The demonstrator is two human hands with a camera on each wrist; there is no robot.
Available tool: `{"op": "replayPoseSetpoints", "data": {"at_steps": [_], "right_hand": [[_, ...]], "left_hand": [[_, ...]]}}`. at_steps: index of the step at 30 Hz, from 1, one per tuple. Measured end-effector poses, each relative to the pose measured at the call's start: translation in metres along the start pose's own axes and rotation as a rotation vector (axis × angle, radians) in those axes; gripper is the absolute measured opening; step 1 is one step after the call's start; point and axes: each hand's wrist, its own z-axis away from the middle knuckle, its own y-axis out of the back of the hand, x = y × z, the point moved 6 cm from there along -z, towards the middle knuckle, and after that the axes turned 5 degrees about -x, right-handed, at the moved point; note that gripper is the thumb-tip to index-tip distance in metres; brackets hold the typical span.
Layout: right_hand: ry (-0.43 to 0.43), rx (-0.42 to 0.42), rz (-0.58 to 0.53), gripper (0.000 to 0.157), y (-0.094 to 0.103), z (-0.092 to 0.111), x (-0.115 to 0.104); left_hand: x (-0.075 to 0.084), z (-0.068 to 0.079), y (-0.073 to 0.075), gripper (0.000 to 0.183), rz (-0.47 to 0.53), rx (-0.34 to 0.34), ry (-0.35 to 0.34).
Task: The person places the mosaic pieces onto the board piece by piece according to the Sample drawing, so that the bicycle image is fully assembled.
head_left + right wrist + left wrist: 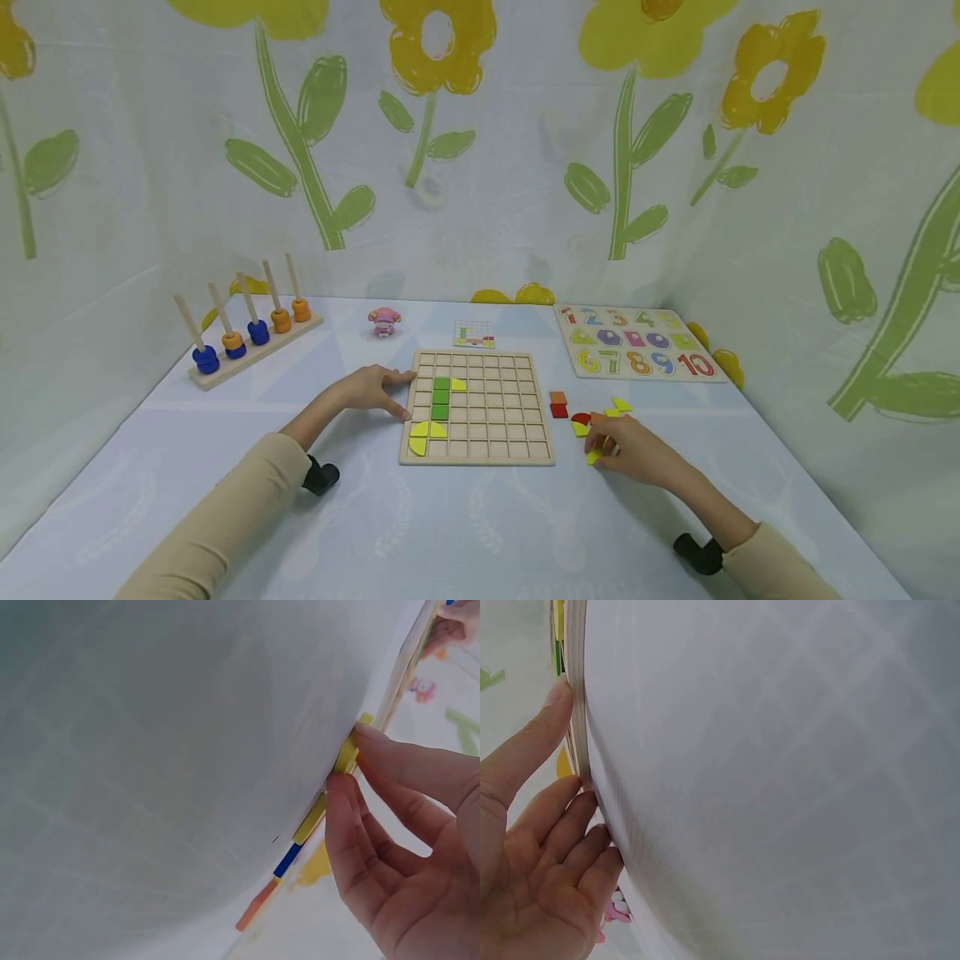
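A wooden grid board (pixel 487 459) lies flat in the middle of the table. On its left side sit two green squares (pixel 440 397) and several yellow curved pieces (pixel 418 446). My left hand (pixel 360 390) touches the board's left edge with thumb and fingertips; in the left wrist view its fingers meet the board's side (pixel 577 697). Right of the board, my right hand (pixel 637 450) pinches a yellow piece (pixel 593 457) low over the table, seen between thumb and fingers as a yellow strip (pixel 347 754). Several loose pieces lie near that hand, some partly hidden by it.
Orange (pixel 558 397) and red (pixel 558 411) squares lie beside the board's right edge. Behind the board are a small pattern card (pixel 474 327) and a pink figurine (pixel 385 321). A peg stand (pixel 258 350) with rings is at back left, a number puzzle (pixel 637 343) at back right.
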Motion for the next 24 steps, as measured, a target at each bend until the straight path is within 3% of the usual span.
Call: {"op": "replayPoseSetpoints", "data": {"at_steps": [8, 24], "right_hand": [[-0.033, 0.005, -0.005, 0.021, 0.0, 0.0, 0.001], [0.061, -0.002, -0.024, 0.012, 0.006, 0.0, -0.014]], "left_hand": [[0.0, 0.0, 0.0, 0.083, 0.007, 0.001, 0.008], [0.001, 0.0, 0.0, 0.083, -0.005, 0.012, -0.019]]}}
